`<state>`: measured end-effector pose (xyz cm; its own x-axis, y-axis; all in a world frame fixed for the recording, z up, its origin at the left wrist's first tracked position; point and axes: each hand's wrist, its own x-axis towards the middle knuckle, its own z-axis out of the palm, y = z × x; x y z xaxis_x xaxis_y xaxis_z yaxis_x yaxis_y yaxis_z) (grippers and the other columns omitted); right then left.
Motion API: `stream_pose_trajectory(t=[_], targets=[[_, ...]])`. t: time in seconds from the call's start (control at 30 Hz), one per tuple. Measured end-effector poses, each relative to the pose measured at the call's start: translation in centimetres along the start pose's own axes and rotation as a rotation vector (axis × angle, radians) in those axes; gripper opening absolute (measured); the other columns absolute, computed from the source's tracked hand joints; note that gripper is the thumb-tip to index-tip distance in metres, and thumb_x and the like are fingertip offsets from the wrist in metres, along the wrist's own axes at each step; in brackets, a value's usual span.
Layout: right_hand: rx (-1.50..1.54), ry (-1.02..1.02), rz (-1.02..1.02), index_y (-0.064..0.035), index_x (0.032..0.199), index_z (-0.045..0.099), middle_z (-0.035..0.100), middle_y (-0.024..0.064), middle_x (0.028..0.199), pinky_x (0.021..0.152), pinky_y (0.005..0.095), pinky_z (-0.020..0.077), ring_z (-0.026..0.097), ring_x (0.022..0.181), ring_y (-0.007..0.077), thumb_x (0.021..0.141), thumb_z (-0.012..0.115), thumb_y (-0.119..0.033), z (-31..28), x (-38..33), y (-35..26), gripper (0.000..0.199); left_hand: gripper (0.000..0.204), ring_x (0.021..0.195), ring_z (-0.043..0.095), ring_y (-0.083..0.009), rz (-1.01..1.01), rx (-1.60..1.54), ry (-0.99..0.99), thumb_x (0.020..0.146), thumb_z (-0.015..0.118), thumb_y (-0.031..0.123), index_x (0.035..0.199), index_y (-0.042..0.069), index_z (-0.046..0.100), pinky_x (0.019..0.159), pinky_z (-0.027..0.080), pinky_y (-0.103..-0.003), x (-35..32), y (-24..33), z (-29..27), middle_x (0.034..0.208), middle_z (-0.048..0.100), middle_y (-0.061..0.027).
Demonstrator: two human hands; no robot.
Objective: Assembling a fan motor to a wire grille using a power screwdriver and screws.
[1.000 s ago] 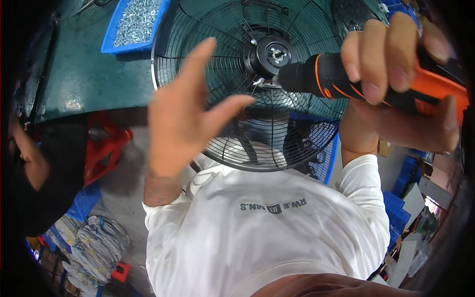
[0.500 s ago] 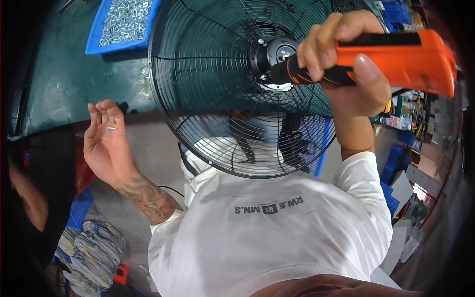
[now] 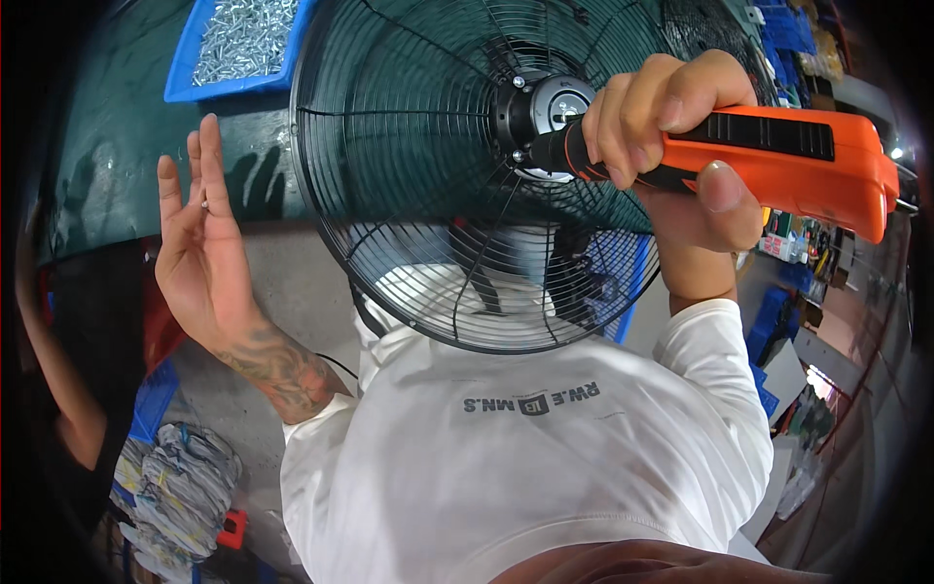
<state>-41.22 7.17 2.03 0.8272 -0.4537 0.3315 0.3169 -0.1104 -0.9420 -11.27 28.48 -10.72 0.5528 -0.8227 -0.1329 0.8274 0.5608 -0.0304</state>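
One right hand [image 3: 702, 216] clenches a power screwdriver [image 3: 798, 175] pointing left at the fan motor [image 3: 516, 119] (left hand [image 3: 212, 261], farther off, pinches a screw [image 3: 204, 205]).

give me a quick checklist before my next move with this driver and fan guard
1. Right hand firmly on the orange-and-black driver: ok, closed around it.
2. Driver tip seated: cannot tell; the nose overlaps the lower part of the hub, hiding its contact point.
3. Left hand clear of the driver: ok, open, left of the fan guard.
4. Small metal piece secure in the left hand: cannot tell, barely visible.
5. Screws stocked: ok, plenty in the blue bin.
6. Guard fully over the green table: not ok, it overhangs the edge.
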Motion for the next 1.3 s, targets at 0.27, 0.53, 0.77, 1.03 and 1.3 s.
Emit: stream_pose_trajectory(t=[0.27, 0.53, 0.77, 1.03, 1.3], targets=[[-0.044, 0.044, -0.012, -0.0037, 0.113, 0.054, 0.054, 0.0067, 0.081, 0.066, 0.0339, 0.0476, 0.055, 0.065, 0.0162, 0.093, 0.064, -0.031, 0.6, -0.4, 0.2, 0.036, 0.055, 0.150, 0.025, -0.0479, -0.072, -0.045, 0.168, 0.086, 0.033, -0.024, 0.140, -0.013, 0.033, 0.127, 0.027, -0.055, 0.5, -1.9, -0.9, 0.155, 0.024, -0.0374], [0.146, -0.039, -0.262, -0.0002, 0.112, 0.054, 0.060, 0.0110, 0.077, 0.061, 0.0351, 0.0520, 0.061, 0.063, 0.0208, 0.091, 0.069, -0.023, -1.1, 1.3, -2.5, 0.034, 0.037, 0.130, 0.056, -0.0372, -0.077, 0.288, -0.110, 0.102, 0.050, -0.006, 0.138, -0.010, 0.045, 0.107, 0.055, -0.038, -0.5, -4.8, 4.1, 0.138, 0.051, -0.0306], [0.109, 0.023, -0.309, -0.0067, 0.121, 0.059, 0.055, 0.0042, 0.085, 0.076, 0.0340, 0.0422, 0.054, 0.070, 0.0164, 0.084, 0.066, -0.037, -3.2, -4.0, -10.6, 0.049, 0.039, 0.115, 0.069, -0.0307, -0.433, 1.067, -0.377, 0.102, 0.052, 0.005, 0.140, -0.007, 0.051, 0.092, 0.060, -0.036, -3.0, -14.9, 8.3, 0.131, 0.065, -0.0233], [0.167, 0.115, -0.396, -0.0071, 0.121, 0.058, 0.055, 0.0049, 0.085, 0.075, 0.0348, 0.0438, 0.055, 0.069, 0.0172, 0.085, 0.066, -0.037, -3.4, -10.9, -10.4, 0.047, 0.045, 0.087, 0.077, -0.0231, -0.287, 1.770, -1.078, 0.097, 0.061, -0.003, 0.141, -0.001, 0.053, 0.075, 0.061, -0.031, -6.5, -20.1, 8.4, 0.105, 0.073, -0.0185], [0.197, 0.101, -0.405, -0.0074, 0.121, 0.057, 0.056, 0.0056, 0.085, 0.074, 0.0357, 0.0453, 0.057, 0.069, 0.0181, 0.087, 0.066, -0.037, -4.5, -11.6, -9.1, 0.046, 0.053, 0.084, 0.076, -0.0275, -0.091, 1.828, -1.186, 0.089, 0.069, -0.006, 0.140, -0.002, 0.053, 0.073, 0.061, -0.034, -6.9, -21.6, 8.6, 0.100, 0.072, -0.0199]])
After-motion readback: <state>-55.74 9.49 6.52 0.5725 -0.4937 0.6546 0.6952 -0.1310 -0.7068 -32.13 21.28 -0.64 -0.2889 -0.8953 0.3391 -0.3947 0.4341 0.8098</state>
